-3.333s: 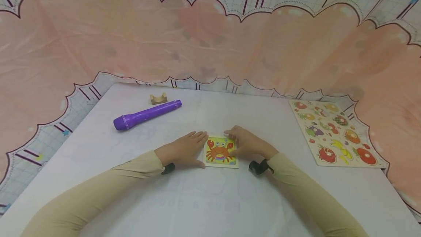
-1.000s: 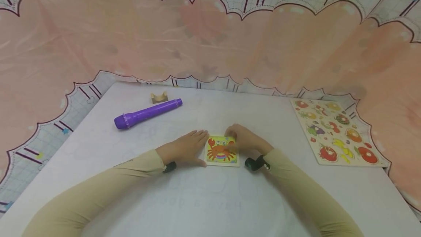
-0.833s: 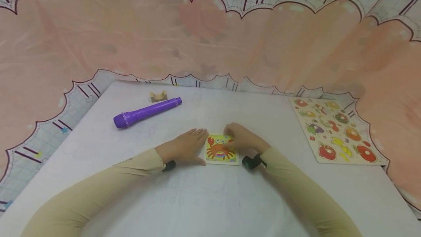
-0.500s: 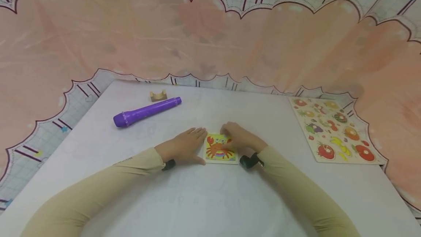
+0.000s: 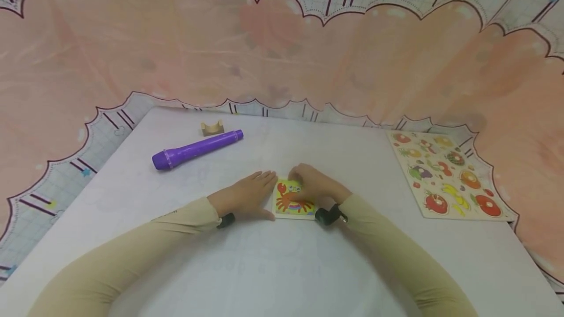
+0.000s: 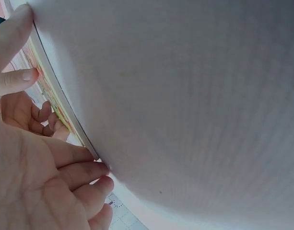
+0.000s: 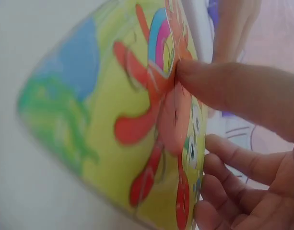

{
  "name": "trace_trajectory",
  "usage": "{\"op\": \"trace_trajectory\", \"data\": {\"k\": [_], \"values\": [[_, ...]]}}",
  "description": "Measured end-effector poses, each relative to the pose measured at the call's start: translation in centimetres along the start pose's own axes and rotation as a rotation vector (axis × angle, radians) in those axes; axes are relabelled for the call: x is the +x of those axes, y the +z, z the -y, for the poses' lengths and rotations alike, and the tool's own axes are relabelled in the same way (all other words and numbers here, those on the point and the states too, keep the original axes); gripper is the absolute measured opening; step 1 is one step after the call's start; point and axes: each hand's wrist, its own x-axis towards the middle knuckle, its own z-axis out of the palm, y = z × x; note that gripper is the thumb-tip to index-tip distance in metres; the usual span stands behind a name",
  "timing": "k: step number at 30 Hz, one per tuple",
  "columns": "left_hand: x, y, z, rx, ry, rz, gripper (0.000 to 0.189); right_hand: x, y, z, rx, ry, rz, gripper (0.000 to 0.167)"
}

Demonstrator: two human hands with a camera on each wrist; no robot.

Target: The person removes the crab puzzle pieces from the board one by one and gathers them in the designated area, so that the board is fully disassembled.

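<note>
A small square crab puzzle (image 5: 288, 204) with a yellow ground lies flat on the table, and thin cut lines cross its picture (image 7: 151, 110) in the right wrist view. Along its left edge rests my left hand (image 5: 248, 197), fingers straight and thumb stretched towards the near corner. My right hand (image 5: 315, 185) covers the puzzle's right part. Its thumb (image 7: 223, 88) presses on the crab's body, while its curled fingers (image 7: 238, 158) lie at the puzzle's far edge. In the left wrist view the left fingertips (image 6: 101, 167) touch the board's edge.
A purple toy microphone (image 5: 198, 149) lies at the back left, with a small notched wooden block (image 5: 212, 128) behind it. On the right is a fruit puzzle board (image 5: 447, 177). A patterned cloth (image 5: 282, 57) hangs behind the white table (image 5: 264, 268).
My right hand has slid left over the crab puzzle, its thumb moving from the right edge onto the crab's body. The left hand stays at the left edge.
</note>
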Motion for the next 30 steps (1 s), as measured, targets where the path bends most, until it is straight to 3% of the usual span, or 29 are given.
{"op": "trace_trajectory", "data": {"k": [12, 23, 30], "values": [[0.07, 0.06, 0.29, 0.006, 0.003, -0.003, 0.102, 0.76, -0.03, 0.19, 0.048, 0.083, 0.0, 0.047], [0.35, -0.17, 0.28, 0.013, 0.008, -0.001, 0.103, 0.57, -0.17, 0.19, 0.029, 0.004, -0.021, 0.05], [0.32, 0.32, 0.26, -0.018, 0.012, -0.01, 0.103, 0.49, 0.24, 0.16, 0.066, 0.036, -0.019, 0.051]]}}
